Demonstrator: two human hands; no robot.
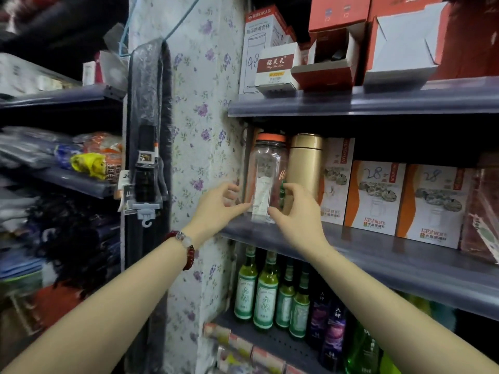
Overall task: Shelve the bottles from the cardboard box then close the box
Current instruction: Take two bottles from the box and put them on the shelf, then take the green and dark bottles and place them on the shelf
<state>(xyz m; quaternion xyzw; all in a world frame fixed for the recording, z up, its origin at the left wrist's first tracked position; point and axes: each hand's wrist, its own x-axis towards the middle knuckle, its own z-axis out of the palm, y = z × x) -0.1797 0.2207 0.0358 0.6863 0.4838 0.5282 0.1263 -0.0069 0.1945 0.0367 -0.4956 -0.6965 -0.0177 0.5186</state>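
Note:
A clear plastic bottle with an orange lid stands upright at the left end of the middle shelf, with a paper slip inside it. My left hand holds its lower left side, thumb against the base and fingers curled beside it. My right hand grips the lower right side, thumb across the front near the base. A gold flask stands directly to the right of the bottle, touching or nearly so. The cardboard box is out of view.
Orange-and-white cup boxes fill the middle shelf to the right. Green and purple glass bottles crowd the shelf below. Red and white cartons sit on the upper shelf. A floral wall panel borders the shelf's left end.

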